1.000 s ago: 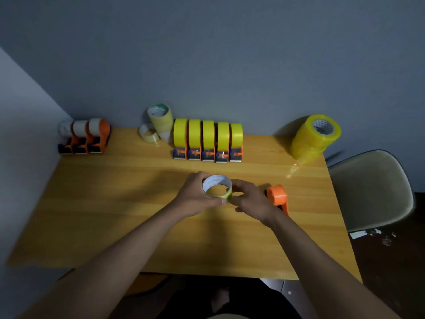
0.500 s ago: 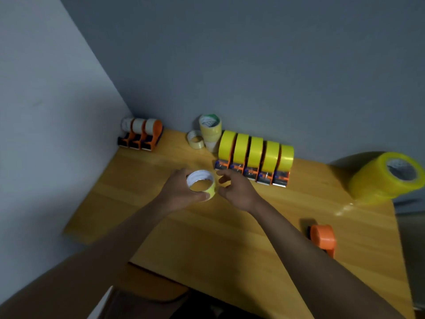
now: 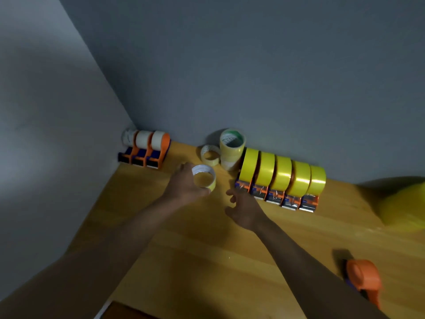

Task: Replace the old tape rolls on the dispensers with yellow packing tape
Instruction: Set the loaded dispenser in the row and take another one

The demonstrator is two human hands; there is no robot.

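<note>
A spent roll (image 3: pixel 204 180) is clamped in the left hand (image 3: pixel 186 187), right hand (image 3: pixel 245 209) fingers spread empty; discarding beside the used rolls (image 3: pixel 210 155) is judged next.

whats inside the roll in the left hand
Nothing: the nearly used-up roll in the left hand shows a hollow core with the table seen through it. The palm covers its left side.

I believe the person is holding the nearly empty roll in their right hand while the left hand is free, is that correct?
Not quite: the hands are swapped. In the head view the left hand holds the nearly empty roll, while the right hand is free, fingers open above the table.
</note>
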